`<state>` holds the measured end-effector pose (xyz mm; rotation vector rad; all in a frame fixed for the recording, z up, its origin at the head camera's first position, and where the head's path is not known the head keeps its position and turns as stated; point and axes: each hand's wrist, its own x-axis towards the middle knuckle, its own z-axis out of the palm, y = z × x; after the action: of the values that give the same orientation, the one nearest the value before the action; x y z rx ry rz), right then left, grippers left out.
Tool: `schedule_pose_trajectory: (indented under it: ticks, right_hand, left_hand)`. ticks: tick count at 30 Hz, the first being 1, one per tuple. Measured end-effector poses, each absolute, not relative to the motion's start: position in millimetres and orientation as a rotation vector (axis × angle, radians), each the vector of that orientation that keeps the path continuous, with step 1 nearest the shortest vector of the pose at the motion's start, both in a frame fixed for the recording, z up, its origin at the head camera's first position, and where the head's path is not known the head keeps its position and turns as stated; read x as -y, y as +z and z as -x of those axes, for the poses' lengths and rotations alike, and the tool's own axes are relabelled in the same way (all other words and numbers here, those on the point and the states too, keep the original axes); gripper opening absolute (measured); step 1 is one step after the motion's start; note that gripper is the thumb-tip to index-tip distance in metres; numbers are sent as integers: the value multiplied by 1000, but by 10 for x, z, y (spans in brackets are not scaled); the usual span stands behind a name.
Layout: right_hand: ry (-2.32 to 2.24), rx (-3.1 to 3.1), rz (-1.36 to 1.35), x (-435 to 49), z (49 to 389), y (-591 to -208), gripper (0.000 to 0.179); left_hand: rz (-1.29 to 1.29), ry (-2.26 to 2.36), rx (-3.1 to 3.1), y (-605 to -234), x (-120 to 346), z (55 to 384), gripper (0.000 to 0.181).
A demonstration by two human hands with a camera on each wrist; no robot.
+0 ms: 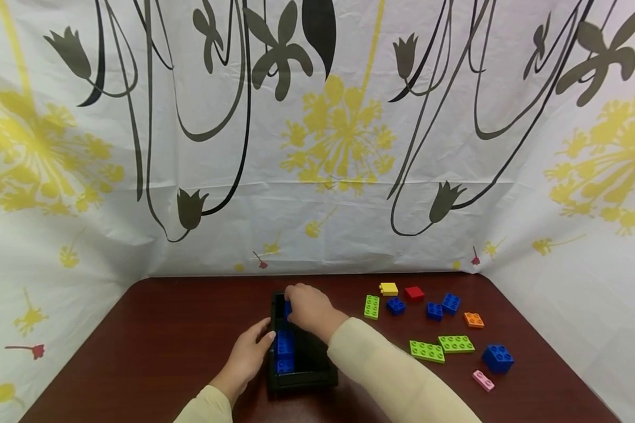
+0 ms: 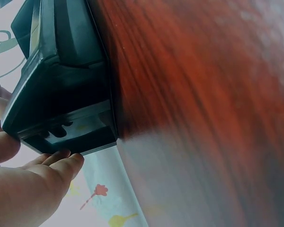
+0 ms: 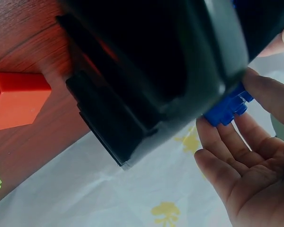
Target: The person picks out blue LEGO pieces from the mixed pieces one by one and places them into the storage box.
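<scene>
A black tray (image 1: pixel 304 383) stands on the table, with blue toy bricks (image 1: pixel 285 346) in a row along its left inner side. My right hand (image 1: pixel 313 309) is over the far end of the tray and pinches a blue brick (image 3: pixel 227 109) between thumb and fingers, its studs showing in the right wrist view. Part of that brick is hidden behind the tray wall there. Along the tray's left outer side rests my left hand (image 1: pixel 247 355), fingers fairly straight. In the left wrist view its fingertips (image 2: pixel 71 163) touch the tray's edge.
Right of the tray lie loose bricks: a red brick (image 1: pixel 414 293), a yellow brick (image 1: pixel 388 289), green bricks (image 1: pixel 427 351), several blue ones (image 1: pixel 498 358), an orange brick (image 1: pixel 474 319) and a pink brick (image 1: pixel 483 380). A patterned white cloth (image 1: pixel 317 235) hangs behind the table.
</scene>
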<state>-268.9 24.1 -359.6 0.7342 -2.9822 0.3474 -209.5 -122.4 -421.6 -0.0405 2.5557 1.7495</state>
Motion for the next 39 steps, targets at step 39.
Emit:
schedule_pose_trajectory:
  ticks: [39]
  right_hand:
    - [190,3101,-633,72,2718,-3599,31]
  left_hand:
    - [6,1747,-2538,-4217,1256,2085,50]
